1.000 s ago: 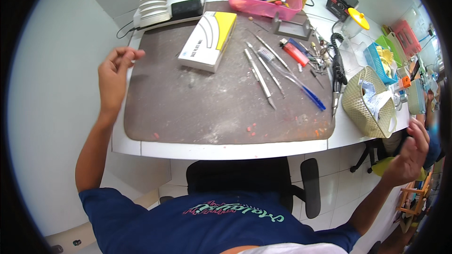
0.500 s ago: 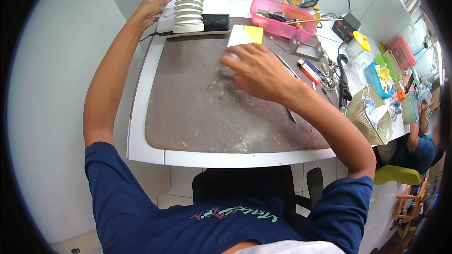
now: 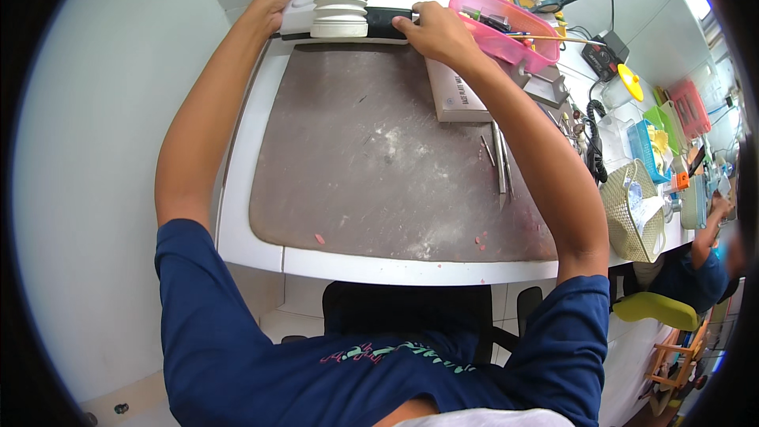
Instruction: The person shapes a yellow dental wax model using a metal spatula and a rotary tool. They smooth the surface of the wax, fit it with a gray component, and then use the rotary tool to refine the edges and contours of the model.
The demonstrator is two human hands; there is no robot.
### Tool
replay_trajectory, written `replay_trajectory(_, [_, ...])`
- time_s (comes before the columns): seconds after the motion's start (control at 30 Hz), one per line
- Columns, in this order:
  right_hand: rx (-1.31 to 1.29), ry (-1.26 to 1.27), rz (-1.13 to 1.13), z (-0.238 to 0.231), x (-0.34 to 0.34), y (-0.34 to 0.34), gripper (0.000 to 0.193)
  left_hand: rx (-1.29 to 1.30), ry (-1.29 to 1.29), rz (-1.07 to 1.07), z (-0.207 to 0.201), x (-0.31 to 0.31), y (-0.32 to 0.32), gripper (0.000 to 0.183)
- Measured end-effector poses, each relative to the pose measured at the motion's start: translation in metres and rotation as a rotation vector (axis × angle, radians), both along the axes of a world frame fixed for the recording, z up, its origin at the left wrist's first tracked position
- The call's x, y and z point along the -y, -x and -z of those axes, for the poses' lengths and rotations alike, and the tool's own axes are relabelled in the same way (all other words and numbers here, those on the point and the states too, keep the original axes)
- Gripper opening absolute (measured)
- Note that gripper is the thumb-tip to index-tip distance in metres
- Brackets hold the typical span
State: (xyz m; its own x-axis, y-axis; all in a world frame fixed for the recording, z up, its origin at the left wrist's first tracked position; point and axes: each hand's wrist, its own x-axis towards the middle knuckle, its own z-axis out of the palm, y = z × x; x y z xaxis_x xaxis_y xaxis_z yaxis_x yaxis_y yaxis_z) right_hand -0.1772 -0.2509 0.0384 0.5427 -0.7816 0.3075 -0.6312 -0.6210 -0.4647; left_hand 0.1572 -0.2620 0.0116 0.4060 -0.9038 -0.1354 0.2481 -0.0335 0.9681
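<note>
At the back of the desk is a white box-shaped unit with a black panel [image 3: 383, 22] and a thick ribbed white hose [image 3: 341, 0]. My left hand [image 3: 277, 1] grips its left end, fingers over the top edge. My right hand [image 3: 436, 30] holds its right end beside the black panel, thumb in front. Below my right hand, partly covered by my forearm, lies a white carton [image 3: 457, 95] on the brown desk mat [image 3: 348, 158]. Slim metal hand tools [image 3: 501, 166] lie near the carton, partly behind my right forearm.
A pink basket [image 3: 506, 32] of tools stands right of my right hand. Farther right are a grey metal stand [image 3: 545, 87], a yellow-lidded jar [image 3: 629, 81] and a woven basket [image 3: 632, 213]. A wall rises at the left. Another person [image 3: 684, 269] sits at far right.
My right hand has left the carton and moved back to the unit's right end. The carton now lies farther right on the mat. My left hand stays at the unit's left end.
</note>
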Motion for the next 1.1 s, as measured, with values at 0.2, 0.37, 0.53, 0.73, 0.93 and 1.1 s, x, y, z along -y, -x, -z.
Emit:
replay_trajectory(0.2, [0.090,0.003,-0.025,-0.017,-0.021,0.011,0.042,0.029,0.054,-0.053,-0.028,-0.043,0.022,0.038])
replay_trajectory(0.37, [0.165,0.135,-0.125,-0.024,-0.061,0.043,0.038,0.112,0.117,-0.099,-0.064,-0.119,0.082,0.035])
replay_trajectory(0.53, [0.179,0.158,-0.177,-0.033,-0.118,0.072,0.034,0.162,0.128,-0.059,-0.054,-0.195,0.109,0.034])
replay_trajectory(0.73, [0.213,-0.048,-0.211,0.001,-0.159,0.097,0.031,0.170,0.060,-0.112,-0.025,-0.236,0.131,0.030])
replay_trajectory(0.93, [0.070,-0.141,-0.170,-0.006,-0.158,0.111,0.037,0.107,0.101,-0.192,-0.011,-0.242,0.148,0.032])
replay_trajectory(1.1, [0.177,0.011,-0.096,0.007,-0.145,0.115,0.036,0.045,0.097,-0.224,-0.011,-0.224,0.158,0.034])
